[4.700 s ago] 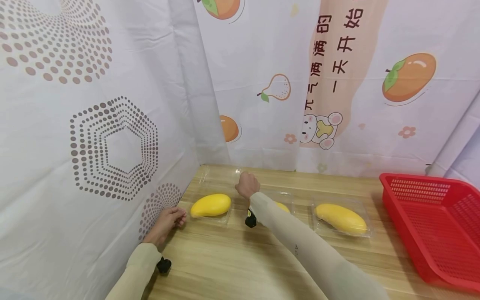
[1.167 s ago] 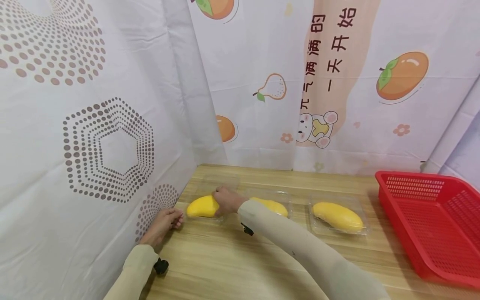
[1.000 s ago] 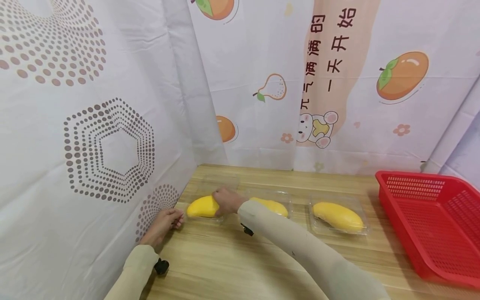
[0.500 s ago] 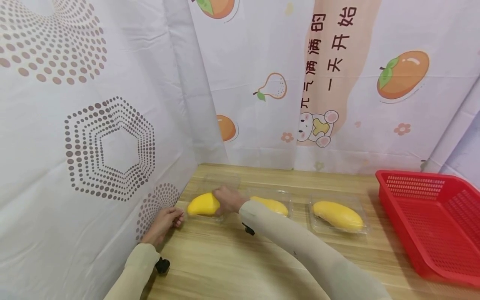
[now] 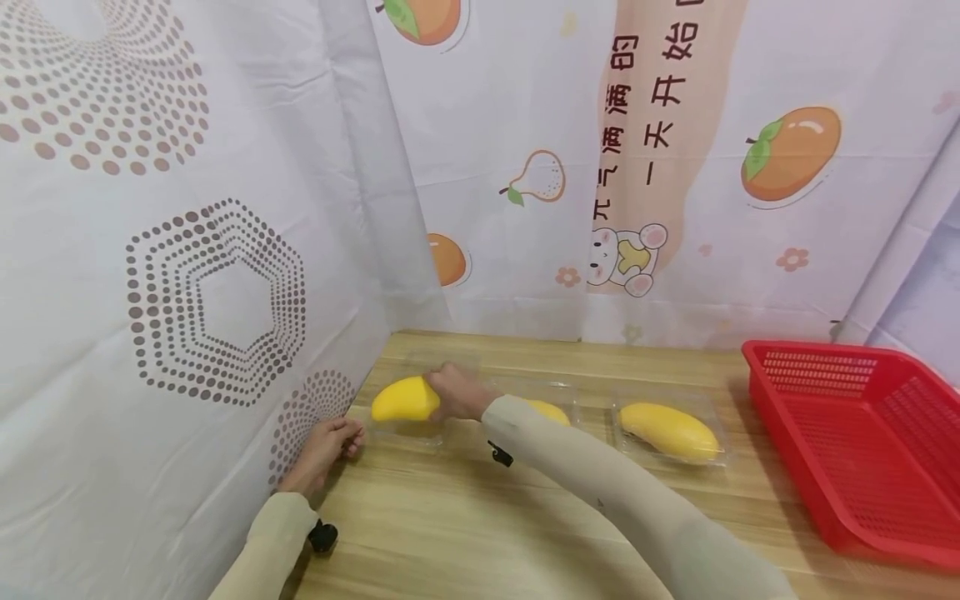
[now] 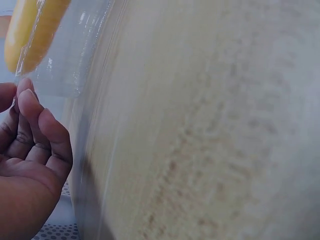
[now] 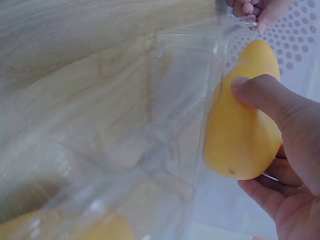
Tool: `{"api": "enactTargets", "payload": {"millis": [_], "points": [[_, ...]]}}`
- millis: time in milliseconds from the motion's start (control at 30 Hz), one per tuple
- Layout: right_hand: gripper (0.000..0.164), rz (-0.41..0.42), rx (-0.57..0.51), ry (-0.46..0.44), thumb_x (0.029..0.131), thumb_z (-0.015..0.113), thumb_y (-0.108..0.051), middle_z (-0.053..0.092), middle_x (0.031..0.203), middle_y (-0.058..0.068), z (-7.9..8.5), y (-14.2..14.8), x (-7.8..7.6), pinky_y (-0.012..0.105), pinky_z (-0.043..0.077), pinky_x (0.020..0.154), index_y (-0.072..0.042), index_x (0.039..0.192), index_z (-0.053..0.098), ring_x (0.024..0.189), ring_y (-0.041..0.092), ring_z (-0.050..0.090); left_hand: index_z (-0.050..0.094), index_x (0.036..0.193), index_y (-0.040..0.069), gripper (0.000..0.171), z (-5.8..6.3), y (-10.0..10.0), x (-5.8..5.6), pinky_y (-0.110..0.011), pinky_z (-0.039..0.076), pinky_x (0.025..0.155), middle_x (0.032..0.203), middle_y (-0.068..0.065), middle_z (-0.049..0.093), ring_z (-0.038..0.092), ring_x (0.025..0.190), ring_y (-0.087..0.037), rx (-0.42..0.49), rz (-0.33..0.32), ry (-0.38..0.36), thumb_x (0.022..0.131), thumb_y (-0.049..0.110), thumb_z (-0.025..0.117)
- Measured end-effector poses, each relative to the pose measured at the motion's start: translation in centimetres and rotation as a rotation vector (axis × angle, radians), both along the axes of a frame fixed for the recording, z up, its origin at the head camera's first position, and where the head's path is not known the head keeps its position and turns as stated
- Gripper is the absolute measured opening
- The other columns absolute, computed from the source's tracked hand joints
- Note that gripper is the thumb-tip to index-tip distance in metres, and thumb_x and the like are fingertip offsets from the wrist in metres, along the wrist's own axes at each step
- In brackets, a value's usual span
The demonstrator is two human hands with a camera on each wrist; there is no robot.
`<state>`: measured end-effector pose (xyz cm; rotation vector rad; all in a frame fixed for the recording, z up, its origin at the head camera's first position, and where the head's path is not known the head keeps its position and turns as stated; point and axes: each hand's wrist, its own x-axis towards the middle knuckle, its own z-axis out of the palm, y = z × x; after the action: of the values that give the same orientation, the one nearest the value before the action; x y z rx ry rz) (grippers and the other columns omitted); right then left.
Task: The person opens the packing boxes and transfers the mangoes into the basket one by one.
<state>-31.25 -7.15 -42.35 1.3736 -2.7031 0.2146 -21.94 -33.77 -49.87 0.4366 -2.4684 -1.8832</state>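
A yellow mango (image 5: pixel 403 400) is in my right hand (image 5: pixel 456 390), raised a little above the bottom of an opened clear plastic box (image 5: pixel 420 433). The right wrist view has the thumb on the upper side of the mango (image 7: pixel 245 120) and fingers curled beneath it. My left hand (image 5: pixel 325 450) pinches the near left edge of that box between thumb and fingertips, as the left wrist view shows at the box wall (image 6: pixel 65 70). Its transparent lid (image 5: pixel 442 360) lies folded back behind, partly hidden by the right hand.
Right of the hands, a second clear box holds a mango (image 5: pixel 551 412), partly covered by the right sleeve. Another boxed mango (image 5: pixel 669 431) sits farther right. A red plastic basket (image 5: pixel 795 467) stands at the table's right side. Printed curtains (image 5: pixel 495 308) border the back and left.
Earlier the right hand was back by the lid while the mango lay in the box. It then came forward, gripped the mango and raised it slightly. The left hand has stayed put.
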Motion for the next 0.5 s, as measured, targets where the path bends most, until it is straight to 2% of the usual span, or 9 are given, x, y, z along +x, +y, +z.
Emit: {"api": "enactTargets", "payload": {"millis": [233, 500], "points": [[0.058, 0.004, -0.008, 0.031, 0.078, 0.09, -0.033, 0.072, 0.105, 0.003, 0.5, 0.8, -0.5, 0.024, 0.052, 0.079, -0.005, 0.123, 0.067, 0.088, 0.014, 0.061, 0.064, 0.111, -0.011, 0.025, 0.0, 0.0, 0.2, -0.028, 0.052, 0.064, 0.09, -0.012, 0.065, 0.056, 0.074, -0.017, 0.005, 0.003, 0.001, 0.108, 0.011, 0.051], [0.063, -0.013, -0.017, 0.048, 0.079, 0.089, -0.036, 0.072, 0.111, 0.005, 1.2, 1.9, -0.5, 0.029, 0.053, 0.084, -0.004, 0.128, 0.065, 0.096, 0.018, 0.063, 0.063, 0.109, -0.013, 0.026, -0.1, -0.2, 0.3, -0.027, 0.053, 0.064, 0.089, -0.011, 0.065, 0.057, 0.073, -0.015, -0.005, -0.019, 0.029, 0.107, 0.01, 0.051]]}}
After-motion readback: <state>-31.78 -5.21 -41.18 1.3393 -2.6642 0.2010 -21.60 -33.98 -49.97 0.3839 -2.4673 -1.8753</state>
